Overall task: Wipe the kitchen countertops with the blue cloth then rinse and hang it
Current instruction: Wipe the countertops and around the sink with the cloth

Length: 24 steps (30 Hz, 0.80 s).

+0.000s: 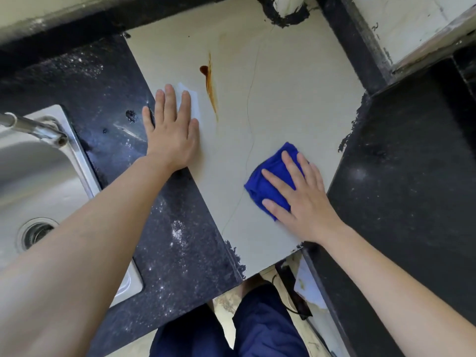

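Standing close to the bench, the person shows dark blue trousers [257,328] at the bottom edge, over a patterned floor [226,302]. Both bare forearms reach forward over the bench.

The right hand [301,194] lies palm down on the blue cloth [257,189], its fingers [291,163] straight and spread, pressing the bunched cloth flat rather than gripping it. The cloth sits on the pale bench panel [283,99], on its near right part, just beside the dark bench section [412,189] on the right. The blue folds show beyond the fingertips and between the thumb and forefinger.

To the left, the steel sink [51,181] is set in the speckled black bench top [108,81], with its drain [36,234] near the front and the faucet [33,126] reaching over the basin.

Farther out, the left hand [172,137] rests flat, holding nothing, its fingers [168,99] straight and slightly apart. It lies across the seam where the black top meets the pale panel. A whitish patch [193,101] lies under its fingertips; whether this is paper or glare I cannot tell.

Beyond that hand, a brown stain [210,86] runs in a streak down the pale panel, well apart from the cloth. At the far edge a pale pipe [288,3] stands in a ring of black sealant.
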Tool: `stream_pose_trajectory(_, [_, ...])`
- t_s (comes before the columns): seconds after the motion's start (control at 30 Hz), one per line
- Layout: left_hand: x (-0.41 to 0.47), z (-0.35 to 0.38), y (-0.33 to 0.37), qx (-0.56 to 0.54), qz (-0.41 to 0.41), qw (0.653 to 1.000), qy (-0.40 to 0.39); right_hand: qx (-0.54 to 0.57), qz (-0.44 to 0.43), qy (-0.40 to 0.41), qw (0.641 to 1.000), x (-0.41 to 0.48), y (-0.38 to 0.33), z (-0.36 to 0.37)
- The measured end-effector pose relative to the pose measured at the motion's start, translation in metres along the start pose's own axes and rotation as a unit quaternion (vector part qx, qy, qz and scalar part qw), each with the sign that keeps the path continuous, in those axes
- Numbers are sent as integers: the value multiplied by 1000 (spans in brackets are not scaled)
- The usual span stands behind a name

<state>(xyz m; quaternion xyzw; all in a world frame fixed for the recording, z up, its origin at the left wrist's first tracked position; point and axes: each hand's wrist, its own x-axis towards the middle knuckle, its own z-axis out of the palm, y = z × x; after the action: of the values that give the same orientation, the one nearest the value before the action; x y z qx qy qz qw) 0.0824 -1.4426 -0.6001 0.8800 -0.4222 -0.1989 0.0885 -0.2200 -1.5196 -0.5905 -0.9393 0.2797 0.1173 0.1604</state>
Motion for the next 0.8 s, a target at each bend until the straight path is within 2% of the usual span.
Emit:
stream_pose_trajectory(0.17, [-4,-14,-15,-2,43,999,33,15,68,41,997,132,-33,-30])
stream_pose_trajectory(0.27, [-9,-19,-28,25,26,996,78,21,72,53,996,182,-68,-35])
stream_pose_trajectory(0.4, [-4,-26,-48,54,-26,995,81,19,29,61,998,172,-87,-25])
stream_pose_trajectory(0.5, [13,-35,-59,48,-53,996,57,8,-47,40,998,121,-69,-14])
stream_pose_trajectory(0.57, [22,-41,-62,49,-51,996,55,-4,-63,16,998,94,-47,-14])
stream_pose_trajectory(0.67, [22,-47,-64,66,-38,996,50,-2,-30,0,1000,105,-25,-26])
stream_pose_trajectory(0.8, [6,-43,-64,72,-46,996,34,20,50,16,998,190,-28,-55])
